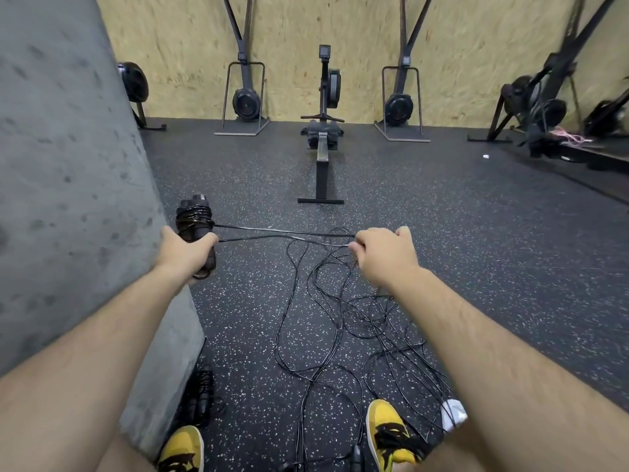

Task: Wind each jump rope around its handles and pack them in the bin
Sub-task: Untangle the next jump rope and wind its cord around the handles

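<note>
Winding is partway: the left hand (190, 248) grips the handles (195, 233) with several coils on, while the right hand's (384, 255) fingers (357, 247) pinch the taut rope (282, 235). Below them, loose ropes (340, 321) lie tangled on the floor (476, 233); no bin shows.

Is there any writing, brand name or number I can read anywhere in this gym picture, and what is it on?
None can be read.
Rowing machine monitor: screen dark, nothing legible.
Handles in the left hand: no visible label.
Yellow shoes: no readable brand.
White object on the floor: blurred, no text discernible.
</note>
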A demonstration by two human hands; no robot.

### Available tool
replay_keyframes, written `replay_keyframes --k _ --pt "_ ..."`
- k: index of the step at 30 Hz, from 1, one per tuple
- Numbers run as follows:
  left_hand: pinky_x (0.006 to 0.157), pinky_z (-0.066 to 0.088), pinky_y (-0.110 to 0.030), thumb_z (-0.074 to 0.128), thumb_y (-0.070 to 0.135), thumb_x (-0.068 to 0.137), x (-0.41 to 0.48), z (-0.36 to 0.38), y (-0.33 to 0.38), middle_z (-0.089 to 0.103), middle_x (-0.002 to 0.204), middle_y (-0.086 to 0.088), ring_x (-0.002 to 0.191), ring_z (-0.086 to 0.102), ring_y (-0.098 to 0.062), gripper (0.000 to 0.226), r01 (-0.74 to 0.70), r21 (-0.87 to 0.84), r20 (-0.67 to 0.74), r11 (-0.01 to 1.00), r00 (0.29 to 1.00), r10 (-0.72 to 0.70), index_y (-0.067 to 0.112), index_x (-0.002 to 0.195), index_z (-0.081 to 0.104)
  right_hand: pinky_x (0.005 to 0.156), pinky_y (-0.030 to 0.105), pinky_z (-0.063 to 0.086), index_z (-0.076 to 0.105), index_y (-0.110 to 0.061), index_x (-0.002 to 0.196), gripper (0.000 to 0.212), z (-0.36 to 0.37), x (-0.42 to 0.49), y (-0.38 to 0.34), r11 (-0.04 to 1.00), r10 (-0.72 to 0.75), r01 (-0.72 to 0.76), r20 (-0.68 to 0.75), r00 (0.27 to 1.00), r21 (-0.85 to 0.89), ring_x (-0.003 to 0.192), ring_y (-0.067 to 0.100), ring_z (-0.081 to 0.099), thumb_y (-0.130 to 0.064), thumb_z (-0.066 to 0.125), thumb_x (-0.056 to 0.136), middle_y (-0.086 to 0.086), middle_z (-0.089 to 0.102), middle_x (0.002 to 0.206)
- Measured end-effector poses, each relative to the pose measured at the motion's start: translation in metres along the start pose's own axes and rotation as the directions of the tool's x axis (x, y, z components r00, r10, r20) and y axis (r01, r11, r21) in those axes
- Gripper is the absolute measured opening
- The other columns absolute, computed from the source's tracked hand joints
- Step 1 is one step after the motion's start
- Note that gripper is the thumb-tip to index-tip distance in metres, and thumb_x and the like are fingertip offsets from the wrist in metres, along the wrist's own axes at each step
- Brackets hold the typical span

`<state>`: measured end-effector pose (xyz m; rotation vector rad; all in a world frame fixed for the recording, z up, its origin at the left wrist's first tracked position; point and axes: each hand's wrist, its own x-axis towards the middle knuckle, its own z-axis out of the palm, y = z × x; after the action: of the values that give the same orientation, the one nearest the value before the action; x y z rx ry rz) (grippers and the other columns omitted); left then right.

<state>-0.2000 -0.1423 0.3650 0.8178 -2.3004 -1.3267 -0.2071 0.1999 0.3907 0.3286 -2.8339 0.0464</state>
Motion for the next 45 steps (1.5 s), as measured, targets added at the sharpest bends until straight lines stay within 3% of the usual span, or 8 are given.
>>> replay_keyframes --k 8,13,16,21,28,35,40,45 --pt "0.061 0.059 -0.045 0.078 0.041 0.072 0.006 -0.012 -0.005 0.05 0.115 -0.01 0.096 0.056 -0.035 0.077 0.113 -0.098 -0.081 0.989 0.989 -0.121 0.013 0.133 0.04 0.083 0.034 0.044 0.063 -0.023 0.072 0.043 -0.029 0.002 0.019 0.883 0.075 -0.062 -0.009 0.997 0.466 0.064 0.012 0.057 -0.061 0.058 0.091 -0.012 0.061 0.063" --pt "0.08 0.058 -0.049 0.076 0.047 0.07 0.007 -0.011 -0.013 0.06 0.112 -0.014 0.094 0.061 -0.038 0.073 0.051 0.091 -0.094 0.995 0.995 -0.043 0.012 0.124 0.042 0.094 0.04 0.048 0.051 -0.021 0.065 0.034 -0.04 -0.013 0.023 -0.013 -0.142 -0.287 0.282 0.949 0.958 0.056 0.013 0.034 -0.027 0.064 0.095 -0.005 0.034 0.059" --pt "0.079 0.056 -0.046 0.073 0.049 0.072 0.006 -0.01 -0.016 0.063 0.104 -0.013 0.086 0.064 -0.036 0.063 -0.019 0.205 -0.052 0.979 0.998 0.03 0.014 0.115 0.042 0.096 0.041 0.051 0.046 -0.02 0.066 0.032 -0.044 -0.013 0.02 -0.288 -0.154 -0.283 0.248 0.956 0.915 0.054 0.014 0.034 -0.021 0.06 0.094 -0.005 0.027 0.058" --pt "0.078 0.052 -0.047 0.072 0.051 0.082 0.002 -0.006 -0.015 0.062 0.102 -0.015 0.087 0.062 -0.039 0.056 -0.191 0.401 0.005 0.896 0.978 0.206 0.018 0.106 0.034 0.066 0.037 0.051 0.059 -0.014 0.065 0.027 -0.031 -0.005 0.027 0.324 0.282 -0.247 0.156 0.946 0.913 0.045 0.013 0.044 -0.032 0.069 0.083 -0.002 0.045 0.054" --pt "0.071 0.051 -0.044 0.072 0.051 0.083 -0.011 -0.013 -0.004 0.061 0.099 -0.01 0.08 0.059 -0.034 0.052 -0.304 0.48 -0.013 0.823 0.936 0.353 0.019 0.104 0.037 0.077 0.032 0.053 0.065 -0.025 0.074 0.038 -0.036 -0.014 0.015 0.933 0.131 -0.191 0.207 0.97 0.304 0.08 0.022 0.065 -0.053 0.046 0.092 -0.007 0.066 0.071" --pt "0.07 0.053 -0.048 0.071 0.05 0.084 -0.017 -0.015 0.013 0.057 0.106 -0.014 0.088 0.063 -0.043 0.052 -0.416 0.571 0.018 0.708 0.869 0.495 0.017 0.107 0.038 0.103 0.046 0.047 0.065 -0.042 0.119 0.097 -0.032 -0.025 0.001 0.971 0.015 -0.126 0.475 0.88 0.203 0.116 0.023 0.058 -0.105 0.017 0.061 -0.012 0.067 0.118" --pt "0.07 0.053 -0.047 0.071 0.047 0.085 -0.011 -0.021 0.005 0.056 0.107 -0.015 0.09 0.063 -0.044 0.052 -0.39 0.592 0.017 0.705 0.881 0.472 0.015 0.111 0.039 0.076 0.03 0.049 0.073 -0.03 0.079 0.062 -0.028 -0.028 -0.006 0.957 -0.121 -0.013 0.438 0.891 0.29 0.075 0.015 0.063 -0.08 0.036 0.089 -0.008 0.061 0.066" --pt "0.062 0.042 -0.039 0.069 0.048 0.087 -0.013 -0.016 0.007 0.054 0.107 -0.012 0.088 0.064 -0.042 0.053 -0.441 0.637 0.076 0.632 0.852 0.518 0.016 0.113 0.037 0.075 0.027 0.049 0.076 -0.025 0.079 0.056 -0.02 -0.033 -0.021 0.93 -0.266 0.044 0.585 0.766 0.364 0.075 0.009 0.065 -0.072 0.048 0.091 -0.009 0.07 0.075"
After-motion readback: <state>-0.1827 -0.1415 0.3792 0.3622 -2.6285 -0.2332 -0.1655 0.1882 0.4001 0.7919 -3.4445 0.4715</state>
